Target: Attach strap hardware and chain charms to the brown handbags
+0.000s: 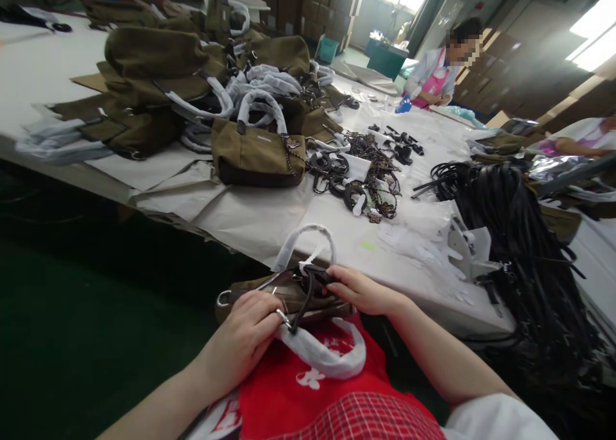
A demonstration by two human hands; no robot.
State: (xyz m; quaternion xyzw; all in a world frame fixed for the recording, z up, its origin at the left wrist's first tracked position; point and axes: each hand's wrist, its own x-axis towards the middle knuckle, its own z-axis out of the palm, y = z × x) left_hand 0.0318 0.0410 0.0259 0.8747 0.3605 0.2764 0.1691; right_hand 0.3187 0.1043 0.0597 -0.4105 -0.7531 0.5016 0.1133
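An olive handbag (298, 299) with two white-wrapped handles rests between my body and the table edge, its zipped top facing up. My left hand (255, 324) lies over the near left side of the bag, its fingers bent around the top edge beside a metal clasp. On the right, my right hand (353, 287) pinches a dark strap piece (320, 274) at the bag's opening. A thin black strap hangs in a loop between the hands. One wrapped handle (337, 356) droops over the red apron, while the other stands up on the far side.
Olive bags (158, 74) with wrapped handles are piled on the white table (250, 219). Dark chains and coiled straps (370, 170) lie in the middle. Black straps (505, 235) hang over the right edge near a white dispenser (469, 247). Two people work beyond.
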